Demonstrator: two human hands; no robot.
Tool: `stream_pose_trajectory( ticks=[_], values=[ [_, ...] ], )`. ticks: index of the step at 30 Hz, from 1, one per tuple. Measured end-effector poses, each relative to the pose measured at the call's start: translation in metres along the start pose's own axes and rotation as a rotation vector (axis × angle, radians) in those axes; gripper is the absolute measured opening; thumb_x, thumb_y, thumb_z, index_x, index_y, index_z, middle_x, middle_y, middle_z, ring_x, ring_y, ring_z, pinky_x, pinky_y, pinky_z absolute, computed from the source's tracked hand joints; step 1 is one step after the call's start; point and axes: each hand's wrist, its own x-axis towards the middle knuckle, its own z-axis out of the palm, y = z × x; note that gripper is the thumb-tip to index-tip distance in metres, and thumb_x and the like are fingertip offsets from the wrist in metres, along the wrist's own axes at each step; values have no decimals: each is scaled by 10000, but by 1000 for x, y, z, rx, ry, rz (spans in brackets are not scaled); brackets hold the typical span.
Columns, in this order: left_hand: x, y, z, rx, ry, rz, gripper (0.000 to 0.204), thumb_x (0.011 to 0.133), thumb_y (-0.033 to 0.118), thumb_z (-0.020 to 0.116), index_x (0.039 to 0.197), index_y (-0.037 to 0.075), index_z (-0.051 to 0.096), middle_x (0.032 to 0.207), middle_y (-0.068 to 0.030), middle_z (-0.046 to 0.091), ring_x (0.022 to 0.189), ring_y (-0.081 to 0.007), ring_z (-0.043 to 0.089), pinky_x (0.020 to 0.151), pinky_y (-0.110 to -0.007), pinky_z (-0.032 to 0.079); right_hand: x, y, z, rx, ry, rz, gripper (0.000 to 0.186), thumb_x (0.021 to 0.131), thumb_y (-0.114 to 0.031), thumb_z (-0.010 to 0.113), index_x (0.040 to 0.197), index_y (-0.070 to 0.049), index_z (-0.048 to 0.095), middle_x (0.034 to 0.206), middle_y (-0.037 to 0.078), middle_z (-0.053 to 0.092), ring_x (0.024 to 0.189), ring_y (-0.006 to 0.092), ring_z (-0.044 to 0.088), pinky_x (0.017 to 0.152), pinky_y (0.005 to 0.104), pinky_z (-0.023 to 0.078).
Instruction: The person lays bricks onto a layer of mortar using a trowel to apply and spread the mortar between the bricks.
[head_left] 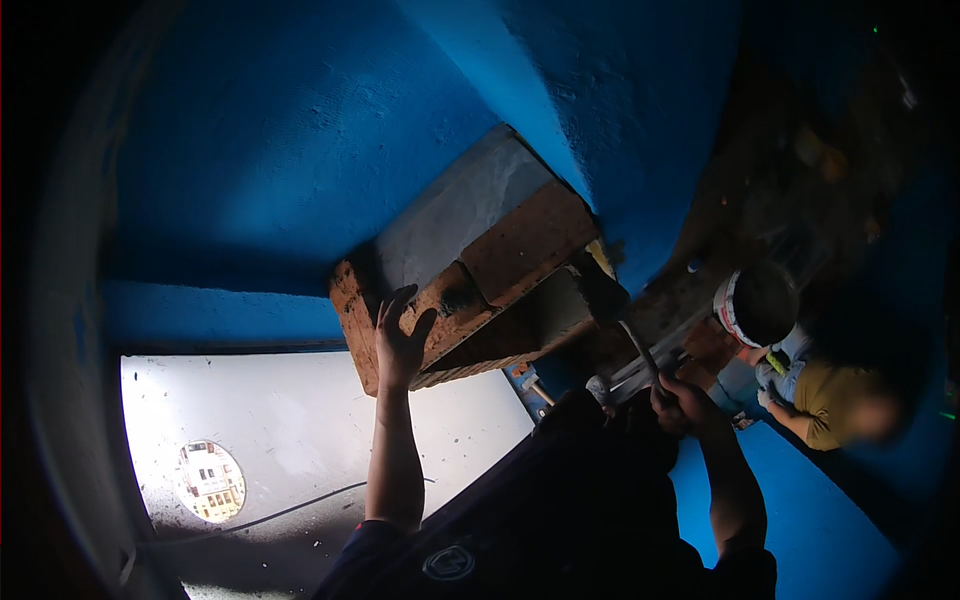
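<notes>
My left hand [400, 345] is raised with its fingers spread, at the front edge of a block of reddish bricks [525, 240] and a grey slab [445, 215] set in the corner of blue walls. Whether its fingertips touch the brick is hard to tell. A dark lump, perhaps mortar [458, 298], sits on the brick edge beside it. My right hand [685, 405] is closed round the slim handle of a trowel-like tool [640, 345]. Its broad dark head lies near the right end of the bricks; shadow hides its exact shape.
A round bucket [732, 315] stands at right, near loose bricks [708, 343]. Beyond it another person [845, 405] in an olive top crouches, wearing gloves. A brush-like tool [540, 388] lies below the brickwork. A dark cable [300, 502] crosses the pale surface at lower left.
</notes>
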Motion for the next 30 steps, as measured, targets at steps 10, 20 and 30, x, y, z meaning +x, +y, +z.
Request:
stream_pose_trajectory(
  ticks=[10,20,30],
  values=[
    [32,27,34,-40,-115,73,483,744,147,731,1184,46,561,1217,-156,528,1116,-316,531,916,-377,454,-43,-42,123,-832,591,-411,360,993,-364,395,761,-104,487,504,8,340,405,115,268,405,313,228],
    [81,56,82,75,-419,207,873,628,427,810,1331,79,425,1314,-200,441,1217,-376,429,995,-435,398,37,-38,120,-1564,1215,-338,465,967,-458,415,1012,-28,585,548,46,402,432,154,310,421,323,216],
    [81,66,88,221,-504,175,829,636,384,814,1304,80,427,1283,-174,467,1158,-338,485,946,-425,439,48,15,135,-2256,1434,-831,217,943,-273,522,1001,-85,615,669,36,508,633,177,564,905,584,408]
  ],
)
